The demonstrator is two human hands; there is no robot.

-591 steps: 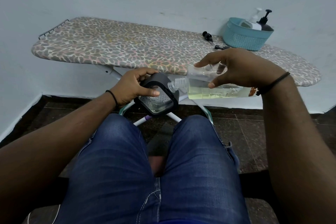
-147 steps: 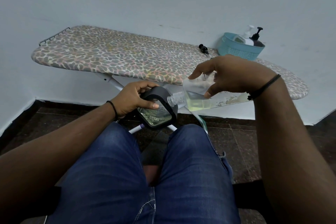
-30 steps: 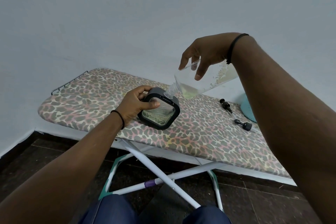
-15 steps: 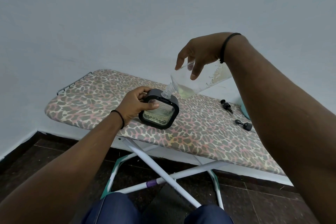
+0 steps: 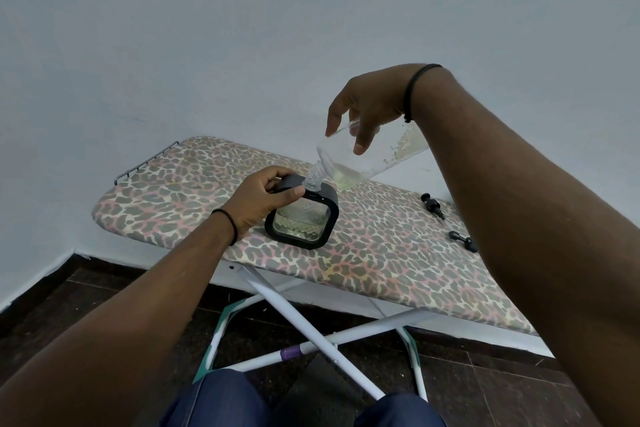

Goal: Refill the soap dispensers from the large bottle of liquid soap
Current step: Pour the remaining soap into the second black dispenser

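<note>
Head view: our left hand (image 5: 258, 203) grips the dispenser (image 5: 302, 218), which stands on the ironing board (image 5: 381, 253), to steady its opening. Our right hand (image 5: 367, 111) curls round the bottle (image 5: 367, 156), tipped steeply neck-down into that opening, likely so the last yellowish soap drains in. We count one dispenser, one bottle and two black pump parts (image 5: 431, 205) lying apart to the right.
</note>
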